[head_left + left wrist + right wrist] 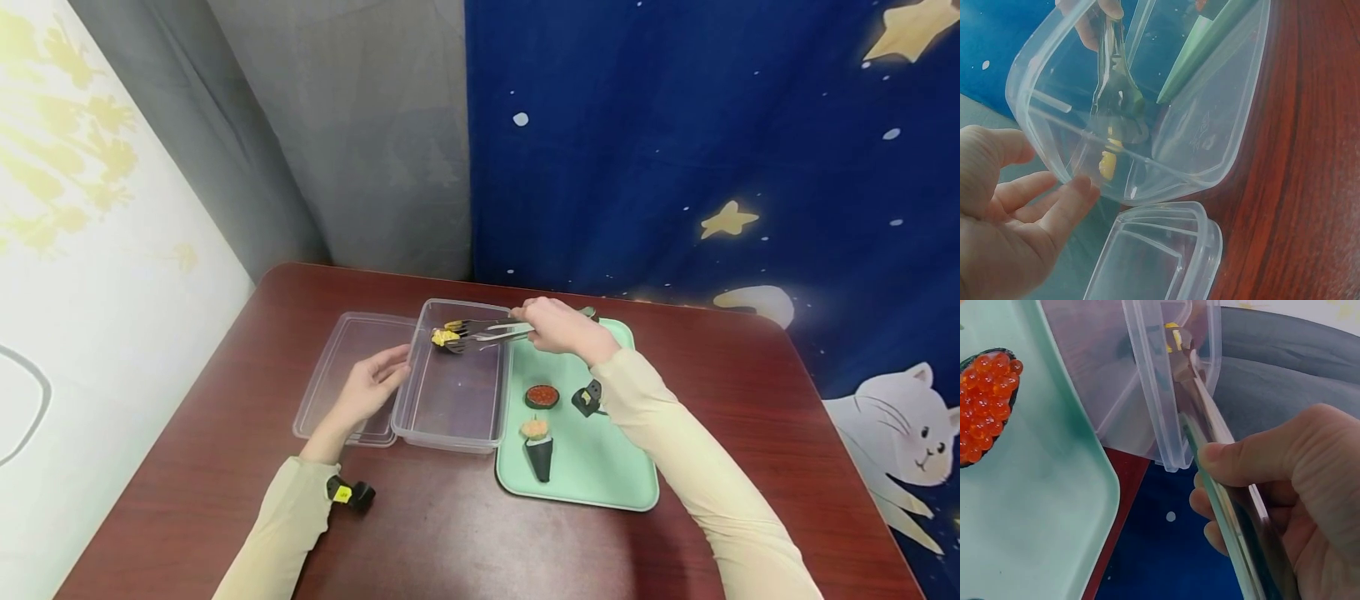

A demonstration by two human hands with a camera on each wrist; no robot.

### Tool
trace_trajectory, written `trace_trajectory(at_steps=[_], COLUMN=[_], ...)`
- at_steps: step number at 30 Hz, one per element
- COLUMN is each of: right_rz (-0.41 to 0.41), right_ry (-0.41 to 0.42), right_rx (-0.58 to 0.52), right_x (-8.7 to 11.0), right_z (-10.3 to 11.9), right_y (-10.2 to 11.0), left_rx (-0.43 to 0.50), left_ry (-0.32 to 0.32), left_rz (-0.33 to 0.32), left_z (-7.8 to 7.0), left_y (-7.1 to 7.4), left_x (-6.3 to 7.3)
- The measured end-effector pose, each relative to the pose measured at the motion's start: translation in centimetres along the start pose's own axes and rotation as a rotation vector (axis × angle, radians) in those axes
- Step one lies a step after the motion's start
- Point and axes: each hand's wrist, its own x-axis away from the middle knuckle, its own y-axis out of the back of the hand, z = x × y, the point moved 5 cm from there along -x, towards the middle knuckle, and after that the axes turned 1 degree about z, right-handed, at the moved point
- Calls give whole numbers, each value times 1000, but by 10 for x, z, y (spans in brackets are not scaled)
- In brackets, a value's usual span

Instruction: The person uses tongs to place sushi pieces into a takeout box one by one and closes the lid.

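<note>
My right hand (558, 325) grips metal tongs (1210, 419), which reach over the right wall of a clear plastic container (457, 408). At their tips, inside the container's far left part, is a small yellow-topped sushi piece (445, 337) with a dark base. Whether the tips still pinch it I cannot tell. The fingertips of my left hand (369, 385) touch the container's left wall, the fingers loosely extended. On the green tray (600, 467) lie a red roe sushi (542, 396) and a dark cone-shaped hand roll (539, 454).
A clear lid (330, 375) lies left of the container, partly under my left hand. The tray sits right beside the container on the brown table (450, 533). Behind the table's far edge hang grey and blue curtains (600, 150).
</note>
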Motion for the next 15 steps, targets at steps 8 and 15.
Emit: trace_trajectory(at_steps=[8,15], right_rz=[8,23], right_ry=[-1,-57], right_rx=[82,30], right_x=[-2,8], right_z=[2,-2], right_y=[3,4], left_rx=[8,12], left_ry=[12,10], left_rz=[-3,1], left_z=[1,2], left_y=[1,1], left_x=[0,0])
